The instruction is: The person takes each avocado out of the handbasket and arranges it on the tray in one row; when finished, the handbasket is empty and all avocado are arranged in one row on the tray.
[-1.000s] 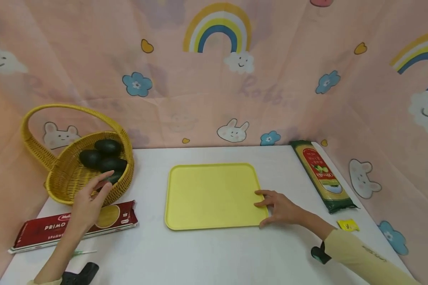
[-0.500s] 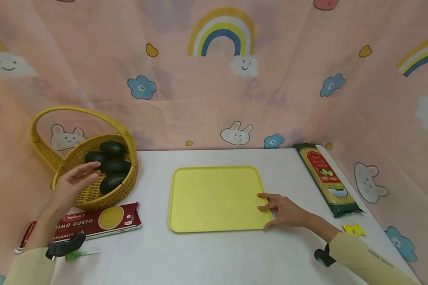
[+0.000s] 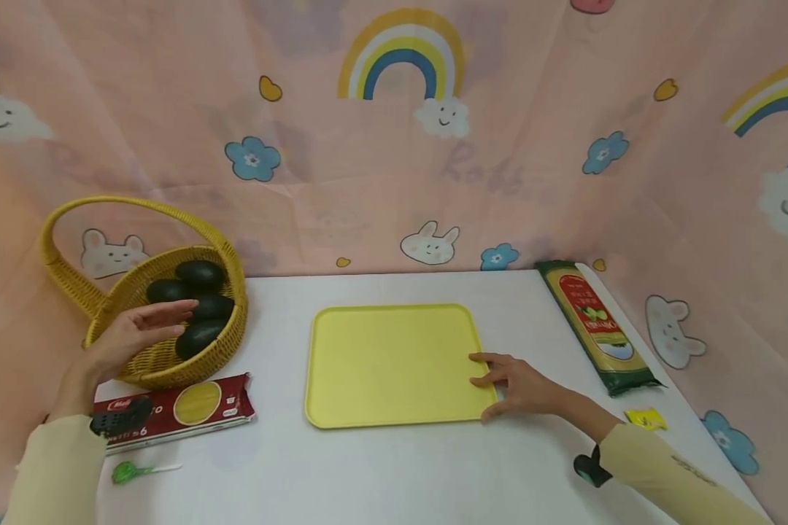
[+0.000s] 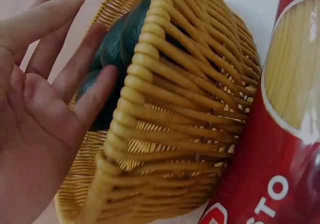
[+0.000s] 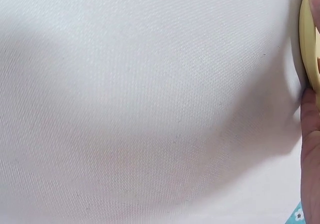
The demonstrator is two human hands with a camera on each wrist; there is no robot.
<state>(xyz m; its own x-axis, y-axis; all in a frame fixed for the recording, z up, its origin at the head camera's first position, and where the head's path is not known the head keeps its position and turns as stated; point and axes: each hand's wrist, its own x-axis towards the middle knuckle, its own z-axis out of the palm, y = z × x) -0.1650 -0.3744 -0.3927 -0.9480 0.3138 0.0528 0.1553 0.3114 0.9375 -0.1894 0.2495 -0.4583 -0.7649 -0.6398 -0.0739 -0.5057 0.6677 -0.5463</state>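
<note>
In the head view, my left hand is over the near left part of the yellow wicker basket, fingers extended and nothing held. Several dark green avocados lie in the basket beside the fingertips. The left wrist view shows my palm and spread fingers at the basket rim, in front of the avocados; whether they touch is unclear. My right hand holds the right edge of the yellow tray, fingers over the rim and thumb near the front corner. The right wrist view shows the thumb against the edge.
A red spaghetti pack lies in front of the basket, partly behind the left wrist. Nearer is a green lollipop. On the right are a green and gold packet and a small yellow sachet. Printed cloth hangs behind the table.
My left hand has drawn back leftward from the nearest avocado, which now shows in the basket, and the fingers have straightened. My right hand stays at the tray edge. The view shifted slightly.
</note>
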